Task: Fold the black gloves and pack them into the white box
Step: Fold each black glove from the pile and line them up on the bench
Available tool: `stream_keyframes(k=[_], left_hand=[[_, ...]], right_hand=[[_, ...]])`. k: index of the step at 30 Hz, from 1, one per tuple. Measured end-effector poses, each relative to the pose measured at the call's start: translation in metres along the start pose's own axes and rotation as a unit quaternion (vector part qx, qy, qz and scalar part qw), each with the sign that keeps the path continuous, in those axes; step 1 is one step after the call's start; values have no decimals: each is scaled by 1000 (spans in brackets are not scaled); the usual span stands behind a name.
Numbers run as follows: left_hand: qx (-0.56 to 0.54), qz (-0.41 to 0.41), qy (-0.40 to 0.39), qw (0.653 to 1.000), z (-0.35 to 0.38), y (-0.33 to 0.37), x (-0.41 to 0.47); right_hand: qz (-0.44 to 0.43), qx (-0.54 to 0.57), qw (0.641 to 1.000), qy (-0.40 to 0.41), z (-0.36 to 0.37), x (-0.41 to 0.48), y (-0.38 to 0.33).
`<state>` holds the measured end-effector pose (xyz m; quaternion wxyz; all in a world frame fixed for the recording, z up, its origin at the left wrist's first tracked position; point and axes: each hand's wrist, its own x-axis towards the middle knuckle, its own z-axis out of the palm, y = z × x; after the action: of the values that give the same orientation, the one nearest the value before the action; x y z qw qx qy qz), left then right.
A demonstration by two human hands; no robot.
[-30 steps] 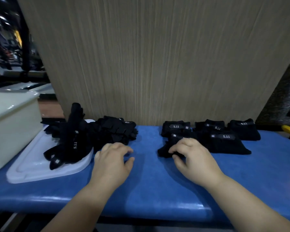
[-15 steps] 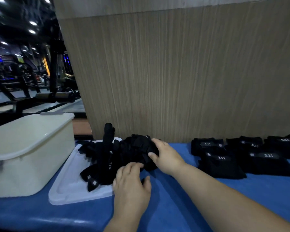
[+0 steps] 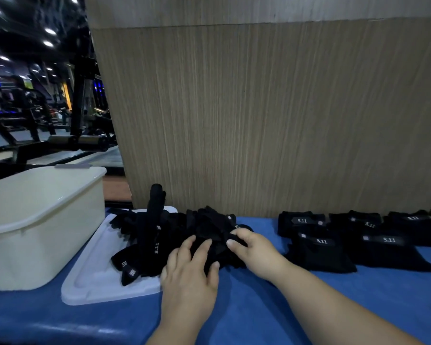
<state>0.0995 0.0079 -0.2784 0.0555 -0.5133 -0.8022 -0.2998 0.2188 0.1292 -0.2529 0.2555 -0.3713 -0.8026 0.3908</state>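
A heap of unfolded black gloves (image 3: 174, 235) lies partly on a white lid (image 3: 90, 277) and partly on the blue table (image 3: 259, 307). My left hand (image 3: 189, 275) rests with spread fingers on the near edge of the heap. My right hand (image 3: 254, 250) grips a black glove at the heap's right side, fingers curled into the fabric. Several folded black gloves (image 3: 353, 240) with "5.11" labels lie in rows to the right. The white box (image 3: 35, 220) stands at the left; its inside is hidden from this angle.
A tall wooden panel (image 3: 259, 120) rises right behind the table. Dark gym machines (image 3: 47, 120) fill the background on the left. The blue table continues in front of and between my arms.
My right hand left the folded gloves and moved left to the unfolded heap, where it now grips a glove. My left hand slid onto the heap. The view has swung left.
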Motion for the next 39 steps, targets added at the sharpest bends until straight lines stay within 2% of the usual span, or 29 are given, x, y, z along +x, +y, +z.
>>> stream_keyframes(k=[7, 12, 22, 26, 30, 39], left_hand=[[55, 22, -7, 998, 3, 0, 4], [53, 21, -8, 998, 8, -2, 3], [46, 15, -7, 999, 9, -2, 2], [-51, 41, -8, 998, 6, -2, 1], [-215, 61, -78, 971, 0, 2, -6], [-317, 122, -168, 925, -9, 19, -13]], right_hand=[[1, 46, 998, 47, -5, -9, -10], [3, 177, 978, 110, -13, -19, -11], [3, 365, 925, 103, -28, -57, -11], [14, 421, 904, 76, -33, -69, -5], [20, 465, 884, 36, -33, -83, -6], [24, 507, 861, -11, -36, -100, -2]])
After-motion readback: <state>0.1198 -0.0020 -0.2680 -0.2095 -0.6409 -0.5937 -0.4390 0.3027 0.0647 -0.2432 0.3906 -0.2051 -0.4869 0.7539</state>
